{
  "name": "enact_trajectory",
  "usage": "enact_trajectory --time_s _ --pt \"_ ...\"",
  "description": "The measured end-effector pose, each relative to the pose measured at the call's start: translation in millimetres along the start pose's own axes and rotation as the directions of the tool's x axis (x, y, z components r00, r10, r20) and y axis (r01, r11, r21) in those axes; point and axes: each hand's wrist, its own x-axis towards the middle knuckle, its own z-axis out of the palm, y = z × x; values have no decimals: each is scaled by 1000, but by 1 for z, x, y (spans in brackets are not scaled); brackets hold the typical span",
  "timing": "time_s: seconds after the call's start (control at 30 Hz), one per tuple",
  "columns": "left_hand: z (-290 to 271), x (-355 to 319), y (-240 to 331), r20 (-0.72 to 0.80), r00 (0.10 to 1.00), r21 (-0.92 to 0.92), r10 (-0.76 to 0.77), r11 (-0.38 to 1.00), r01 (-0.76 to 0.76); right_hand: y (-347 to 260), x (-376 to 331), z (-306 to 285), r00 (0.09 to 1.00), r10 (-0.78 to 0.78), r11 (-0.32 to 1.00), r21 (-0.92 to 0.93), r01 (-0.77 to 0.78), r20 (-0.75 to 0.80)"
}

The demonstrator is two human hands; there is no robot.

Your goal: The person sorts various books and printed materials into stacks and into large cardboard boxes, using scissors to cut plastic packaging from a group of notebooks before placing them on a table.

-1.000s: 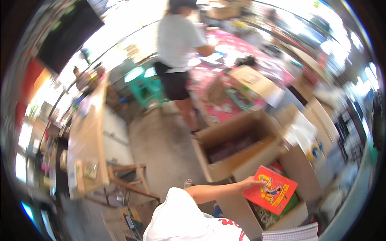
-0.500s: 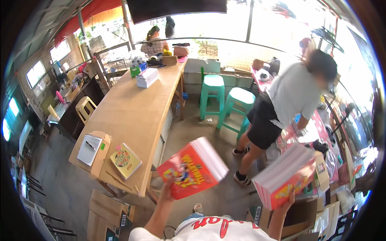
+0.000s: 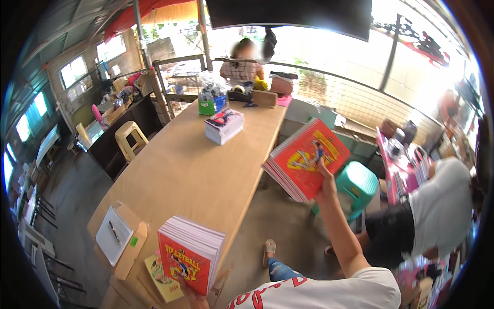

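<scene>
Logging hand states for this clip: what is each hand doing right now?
Left hand: closed on a red notebook stack.
Right hand: closed on a second red notebook stack.

Open-sided workshop: long wooden table (image 3: 195, 170), notebook stacks (image 3: 224, 125).

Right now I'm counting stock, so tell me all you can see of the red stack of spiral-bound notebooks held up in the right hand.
The red stack of spiral-bound notebooks is several thin books thick, with glossy red card covers bearing a yellow cartoon design and pale page edges along its lower side. A wire spiral runs along its upper left edge. It is tilted, raised above the floor beside the long wooden table. Only the right hand grips it, at the lower corner.
</scene>
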Motion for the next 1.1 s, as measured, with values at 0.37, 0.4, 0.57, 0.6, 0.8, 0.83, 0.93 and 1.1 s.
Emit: enact_trajectory --time_s 0.37,0.4,0.57,0.6,0.8,0.83,0.93,1.1 --pt "92 193 -102 -264 940 146 217 972 -183 237 516 45 999 -19 991 130 25 -45" --pt "96 202 -106 -270 937 165 223 969 -183 256 532 46 991 -37 989 139 55 -126" --pt "106 264 -106 -242 936 243 257 950 -198 323 592 42 958 75 993 112 -46 -277" --pt "106 275 -102 -236 932 267 274 941 -208 341 590 44 948 92 993 99 -64 -305" --pt "97 378 -76 19 988 71 156 985 -157 375 596 36 915 -92 993 -99 57 -394" --pt "108 393 -76 7 990 70 141 987 -141 372 597 31 908 -96 992 -109 56 -408" --pt "153 452 -67 -256 935 204 246 959 -196 361 603 43 766 69 968 -144 -208 -640" --pt "212 533 -56 -128 978 245 162 961 -127 325 588 49 849 388 919 85 -384 -358"
